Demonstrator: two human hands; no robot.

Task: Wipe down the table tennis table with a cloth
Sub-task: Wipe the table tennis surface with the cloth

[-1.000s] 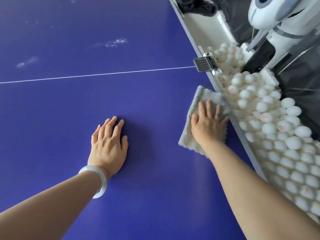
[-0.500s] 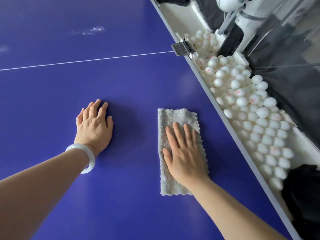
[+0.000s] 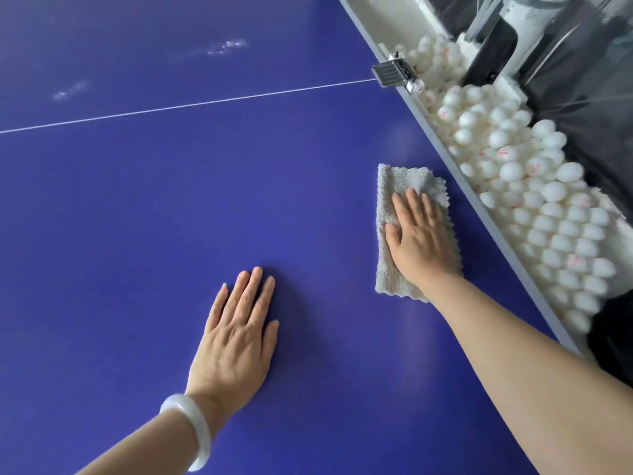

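Note:
The blue table tennis table (image 3: 144, 207) fills most of the view, crossed by a thin white line (image 3: 185, 105). A folded grey fleecy cloth (image 3: 394, 186) lies on it near the right edge. My right hand (image 3: 419, 240) presses flat on the cloth with straight fingers. Flat on the bare blue surface to the left and nearer me rests my left hand (image 3: 236, 337), fingers straight, a pale bangle (image 3: 191, 428) on its wrist.
Beyond the table's grey right edge (image 3: 479, 200) a tray holds several white balls (image 3: 534, 200). A metal clamp (image 3: 394, 73) grips that edge at the white line. A white and black machine (image 3: 503, 42) stands behind the balls. Pale smudges (image 3: 222, 48) mark the far surface.
My right hand slid the cloth from the table's right edge towards me and left, then back out towards the edge. My left hand stayed flat on the table.

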